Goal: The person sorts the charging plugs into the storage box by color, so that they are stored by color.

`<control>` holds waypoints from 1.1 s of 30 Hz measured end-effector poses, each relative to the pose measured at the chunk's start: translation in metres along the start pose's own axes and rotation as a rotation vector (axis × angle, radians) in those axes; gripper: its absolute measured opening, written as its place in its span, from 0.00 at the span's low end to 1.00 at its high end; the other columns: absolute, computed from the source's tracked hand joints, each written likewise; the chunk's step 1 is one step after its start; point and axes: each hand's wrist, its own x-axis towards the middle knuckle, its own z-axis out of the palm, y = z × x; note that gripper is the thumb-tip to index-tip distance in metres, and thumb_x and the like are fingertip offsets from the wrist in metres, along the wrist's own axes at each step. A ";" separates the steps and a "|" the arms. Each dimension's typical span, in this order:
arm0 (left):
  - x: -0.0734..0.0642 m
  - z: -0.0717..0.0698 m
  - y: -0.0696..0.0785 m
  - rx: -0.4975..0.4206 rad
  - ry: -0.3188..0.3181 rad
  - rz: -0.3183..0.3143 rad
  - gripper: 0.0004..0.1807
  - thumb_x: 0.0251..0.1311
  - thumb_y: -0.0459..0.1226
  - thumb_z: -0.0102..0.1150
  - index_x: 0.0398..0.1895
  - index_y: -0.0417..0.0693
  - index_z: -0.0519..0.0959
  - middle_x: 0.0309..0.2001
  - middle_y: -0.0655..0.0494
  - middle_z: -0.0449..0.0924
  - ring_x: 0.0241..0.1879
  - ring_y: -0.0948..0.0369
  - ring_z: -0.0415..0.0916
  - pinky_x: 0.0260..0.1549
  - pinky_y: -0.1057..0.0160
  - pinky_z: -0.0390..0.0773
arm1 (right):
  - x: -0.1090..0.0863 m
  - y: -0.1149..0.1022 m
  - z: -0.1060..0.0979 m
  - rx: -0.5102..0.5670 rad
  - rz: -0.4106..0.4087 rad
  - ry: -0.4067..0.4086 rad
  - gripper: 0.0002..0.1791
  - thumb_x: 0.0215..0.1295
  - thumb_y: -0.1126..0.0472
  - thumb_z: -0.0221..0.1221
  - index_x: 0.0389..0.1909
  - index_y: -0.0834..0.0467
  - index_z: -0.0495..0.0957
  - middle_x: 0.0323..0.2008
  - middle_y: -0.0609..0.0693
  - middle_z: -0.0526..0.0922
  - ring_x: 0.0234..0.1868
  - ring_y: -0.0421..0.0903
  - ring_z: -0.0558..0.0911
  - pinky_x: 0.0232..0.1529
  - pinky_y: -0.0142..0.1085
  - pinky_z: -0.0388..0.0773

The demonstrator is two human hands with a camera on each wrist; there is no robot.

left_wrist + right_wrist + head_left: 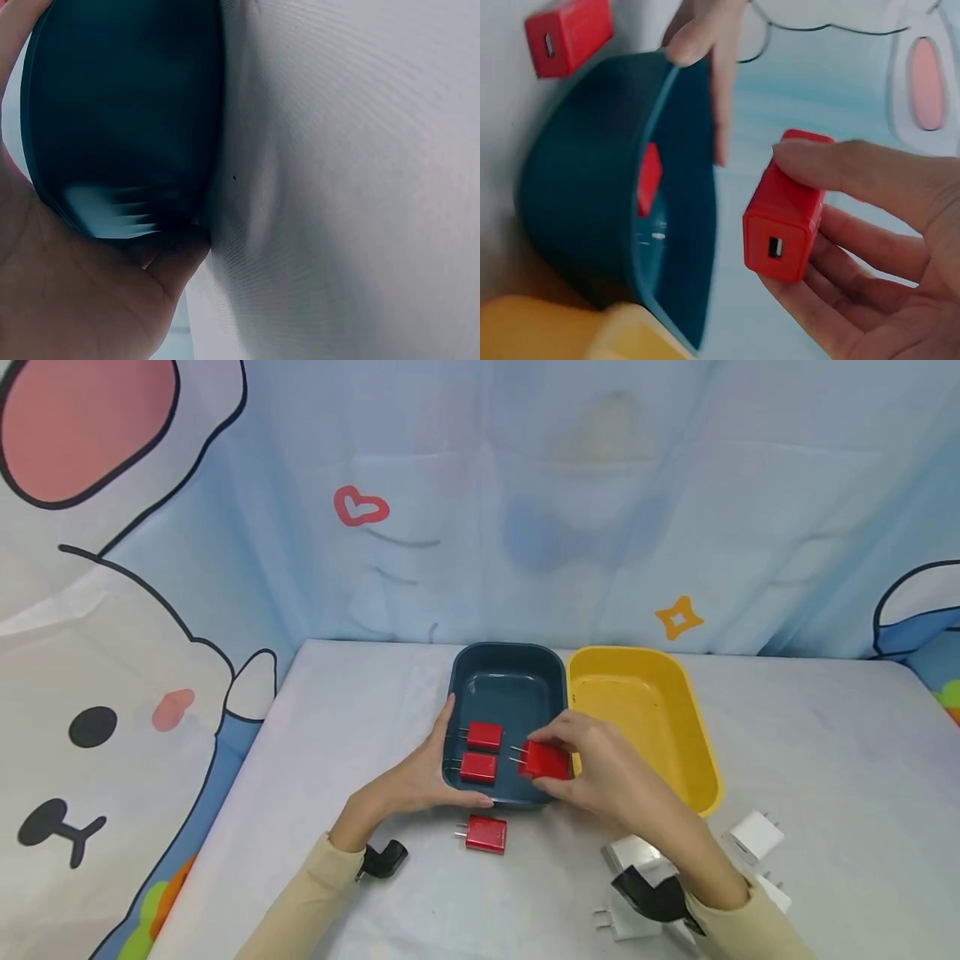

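My right hand (600,760) pinches a red USB charger plug (780,214) between thumb and fingers, over the right side of the dark blue tray (510,672). Its metal prongs point left in the head view, and its USB port faces the right wrist camera. Two more red charger plugs (484,736) lie inside the tray, along its left side. My left hand (412,785) is spread against the tray's near left corner, fingers straight along the left wall and thumb along the front. Another red charger plug (486,834) lies on the table just in front of the tray.
A yellow tray (697,735) stands right beside the dark blue one. Several white charger plugs (754,837) lie at the near right, partly hidden under my right forearm. A printed curtain (480,552) hangs behind the white-covered table (360,718).
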 end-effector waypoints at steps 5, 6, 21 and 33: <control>-0.001 -0.001 0.002 -0.013 -0.015 -0.009 0.74 0.53 0.42 0.78 0.85 0.56 0.25 0.84 0.54 0.40 0.80 0.54 0.44 0.73 0.40 0.64 | 0.026 0.010 0.019 -0.025 0.055 -0.050 0.24 0.54 0.66 0.79 0.52 0.67 0.85 0.40 0.53 0.82 0.41 0.48 0.80 0.42 0.40 0.87; -0.001 0.000 0.002 -0.013 -0.015 -0.010 0.74 0.53 0.42 0.78 0.85 0.56 0.25 0.84 0.54 0.40 0.80 0.54 0.44 0.73 0.40 0.64 | 0.029 0.013 0.023 -0.032 0.072 -0.068 0.24 0.54 0.67 0.79 0.52 0.67 0.85 0.40 0.54 0.82 0.41 0.49 0.80 0.42 0.40 0.87; -0.003 -0.001 0.001 0.010 -0.004 -0.031 0.74 0.52 0.43 0.79 0.85 0.58 0.26 0.85 0.57 0.38 0.81 0.55 0.42 0.74 0.40 0.62 | 0.051 0.030 0.058 -0.194 0.104 -0.239 0.18 0.55 0.71 0.76 0.47 0.71 0.85 0.35 0.57 0.81 0.35 0.48 0.79 0.39 0.38 0.87; -0.001 -0.002 -0.001 0.013 -0.003 -0.020 0.74 0.52 0.43 0.79 0.85 0.57 0.25 0.85 0.56 0.37 0.81 0.54 0.42 0.74 0.40 0.60 | 0.050 0.027 0.063 -0.223 0.110 -0.236 0.19 0.55 0.70 0.77 0.47 0.70 0.84 0.36 0.57 0.81 0.36 0.49 0.80 0.42 0.40 0.88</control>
